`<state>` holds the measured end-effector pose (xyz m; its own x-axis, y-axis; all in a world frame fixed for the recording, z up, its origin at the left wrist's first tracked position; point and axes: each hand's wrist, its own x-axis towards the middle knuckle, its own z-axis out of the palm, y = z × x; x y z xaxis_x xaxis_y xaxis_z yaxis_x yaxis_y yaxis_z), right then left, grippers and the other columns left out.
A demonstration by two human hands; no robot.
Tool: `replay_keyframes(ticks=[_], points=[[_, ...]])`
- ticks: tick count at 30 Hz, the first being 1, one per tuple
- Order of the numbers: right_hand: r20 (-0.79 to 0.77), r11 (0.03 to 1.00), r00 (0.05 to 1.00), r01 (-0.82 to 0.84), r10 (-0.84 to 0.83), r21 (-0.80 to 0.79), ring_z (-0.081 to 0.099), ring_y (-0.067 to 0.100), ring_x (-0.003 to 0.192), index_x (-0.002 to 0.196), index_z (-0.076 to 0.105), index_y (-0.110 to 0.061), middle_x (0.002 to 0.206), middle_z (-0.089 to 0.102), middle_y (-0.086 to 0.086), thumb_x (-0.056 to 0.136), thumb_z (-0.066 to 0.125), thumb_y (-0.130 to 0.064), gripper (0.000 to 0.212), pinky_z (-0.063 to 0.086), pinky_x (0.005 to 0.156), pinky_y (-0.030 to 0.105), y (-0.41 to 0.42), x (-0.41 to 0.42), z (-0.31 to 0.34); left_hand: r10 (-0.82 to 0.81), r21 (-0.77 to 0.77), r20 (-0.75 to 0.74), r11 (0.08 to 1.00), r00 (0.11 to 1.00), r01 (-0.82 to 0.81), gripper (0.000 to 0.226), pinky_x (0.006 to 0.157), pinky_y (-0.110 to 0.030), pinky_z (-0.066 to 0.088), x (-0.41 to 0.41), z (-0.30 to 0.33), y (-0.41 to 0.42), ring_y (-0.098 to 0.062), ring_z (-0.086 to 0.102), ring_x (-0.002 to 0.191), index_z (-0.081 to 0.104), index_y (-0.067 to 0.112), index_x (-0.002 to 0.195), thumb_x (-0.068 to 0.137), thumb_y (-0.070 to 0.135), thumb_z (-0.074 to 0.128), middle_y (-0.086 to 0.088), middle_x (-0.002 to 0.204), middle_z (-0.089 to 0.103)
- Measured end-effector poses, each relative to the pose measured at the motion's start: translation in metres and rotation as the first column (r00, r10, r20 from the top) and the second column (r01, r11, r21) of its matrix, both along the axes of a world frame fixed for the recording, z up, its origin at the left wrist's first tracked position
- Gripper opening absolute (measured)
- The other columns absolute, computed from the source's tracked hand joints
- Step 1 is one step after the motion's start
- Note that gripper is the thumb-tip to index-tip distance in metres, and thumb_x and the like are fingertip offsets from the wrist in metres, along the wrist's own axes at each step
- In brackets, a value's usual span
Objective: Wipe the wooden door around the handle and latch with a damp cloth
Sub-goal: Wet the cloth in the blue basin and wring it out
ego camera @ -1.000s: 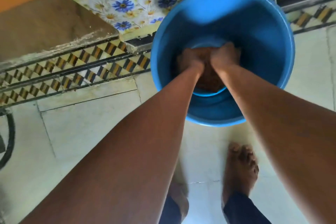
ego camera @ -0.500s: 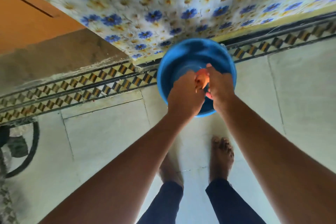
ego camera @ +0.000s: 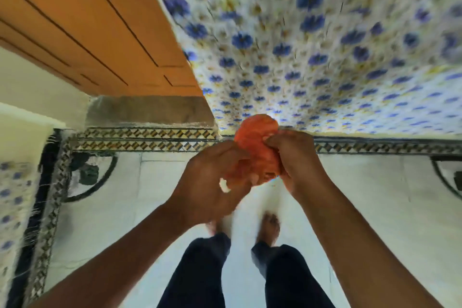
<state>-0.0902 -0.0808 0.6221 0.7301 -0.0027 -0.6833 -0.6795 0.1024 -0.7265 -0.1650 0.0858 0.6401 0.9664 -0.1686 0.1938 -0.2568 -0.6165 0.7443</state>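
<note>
Both the left hand (ego camera: 212,182) and right hand (ego camera: 297,160) grasp the bunched orange damp cloth (ego camera: 257,147) between them above the pale tiled floor (ego camera: 125,207), probably wringing it before the orange wooden door (ego camera: 87,20)

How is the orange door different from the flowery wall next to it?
The wooden door is plain orange with thin dark grooves; the flowery wall is white, covered in blue flowers. The door stands on the left, the wall on the right, behind the hands' orange cloth. Both rise from the floor's patterned border.
</note>
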Motion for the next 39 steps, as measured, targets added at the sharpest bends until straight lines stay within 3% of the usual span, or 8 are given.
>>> replay_keyframes(ticks=[5,8,12,18,23,26,32,39], points=[[0.173,0.996,0.984,-0.051,0.037,0.078,0.073,0.022,0.071,0.09,0.071,-0.007,0.083,0.076,0.011,0.087,0.067,0.004,0.011,0.061,0.062,0.031,0.016,-0.009,0.139,0.466,-0.287,-0.483,0.716,0.741,-0.637,0.028,0.09,-0.028,0.053,-0.025,0.115,0.005,-0.008,0.067,0.104,0.062,0.025,0.12,0.097,0.039,0.07,0.01,0.115,0.069],[0.195,0.983,0.98,-0.062,0.027,0.174,0.075,0.03,0.09,0.103,0.07,-0.003,0.1,0.076,0.019,0.09,0.067,0.001,0.014,0.063,0.08,0.043,0.027,-0.017,0.199,0.049,-0.489,-0.839,0.37,0.542,-0.79,0.045,0.097,-0.043,0.05,-0.033,0.164,0.014,-0.018,0.069,0.099,0.066,0.029,0.118,0.085,0.059,0.069,0.0,0.115,0.075],[0.24,0.984,0.967,-0.122,0.089,0.129,0.077,0.026,0.085,0.108,0.072,-0.004,0.098,0.079,0.016,0.09,0.07,-0.003,0.018,0.064,0.074,0.039,0.045,-0.032,0.245,-0.044,-0.68,-0.732,0.1,0.68,-0.726,0.042,0.077,-0.036,0.063,-0.051,0.193,0.029,-0.022,0.071,0.097,0.066,0.017,0.123,0.091,0.042,0.073,-0.009,0.115,0.072],[0.203,0.986,0.976,-0.102,0.073,0.134,0.079,0.027,0.082,0.109,0.071,-0.01,0.094,0.079,0.014,0.084,0.079,-0.006,0.026,0.064,0.077,0.046,0.086,-0.052,0.271,0.242,-0.688,-0.674,0.139,0.698,-0.713,0.077,0.081,-0.048,0.066,-0.061,0.211,0.074,-0.033,0.072,0.114,0.054,0.033,0.141,0.074,0.017,0.087,-0.012,0.131,0.065],[0.203,0.892,0.979,-0.065,-0.03,0.447,0.069,0.036,0.114,0.122,0.068,0.0,0.121,0.073,0.02,0.078,0.075,-0.013,0.047,0.057,0.092,0.049,0.148,-0.086,0.268,0.409,-0.698,-0.546,0.26,0.731,-0.667,0.049,0.083,-0.063,0.063,-0.058,0.216,0.123,-0.032,0.072,0.114,0.066,0.043,0.119,0.086,0.014,0.088,-0.007,0.122,0.073],[0.199,0.805,0.96,0.044,-0.198,0.591,0.067,0.039,0.118,0.13,0.061,0.0,0.127,0.069,0.022,0.078,0.074,-0.009,0.054,0.057,0.094,0.047,0.19,-0.103,0.261,0.339,-0.74,-0.562,0.202,0.754,-0.642,0.04,0.085,-0.061,0.063,-0.053,0.22,0.155,-0.032,0.073,0.114,0.069,0.04,0.111,0.088,0.011,0.085,-0.005,0.12,0.075],[0.27,0.909,0.899,0.25,-0.346,0.333,0.074,0.04,0.101,0.124,0.066,-0.004,0.111,0.076,0.018,0.082,0.075,0.001,0.043,0.063,0.075,0.042,0.263,-0.107,0.274,0.31,-0.677,-0.538,0.396,0.784,-0.621,0.027,0.091,-0.054,0.064,-0.057,0.236,0.207,-0.024,0.072,0.115,0.077,0.037,0.108,0.089,0.02,0.085,0.004,0.122,0.075],[0.419,0.953,0.863,0.2,-0.281,0.228,0.075,0.04,0.099,0.115,0.073,-0.004,0.106,0.078,0.019,0.085,0.073,-0.005,0.03,0.059,0.087,0.051,0.304,-0.078,0.289,0.13,-0.693,-0.573,0.452,0.809,-0.562,0.033,0.08,-0.054,0.066,-0.032,0.252,0.26,-0.03,0.077,0.106,0.076,0.032,0.121,0.099,0.007,0.072,-0.008,0.122,0.076]])
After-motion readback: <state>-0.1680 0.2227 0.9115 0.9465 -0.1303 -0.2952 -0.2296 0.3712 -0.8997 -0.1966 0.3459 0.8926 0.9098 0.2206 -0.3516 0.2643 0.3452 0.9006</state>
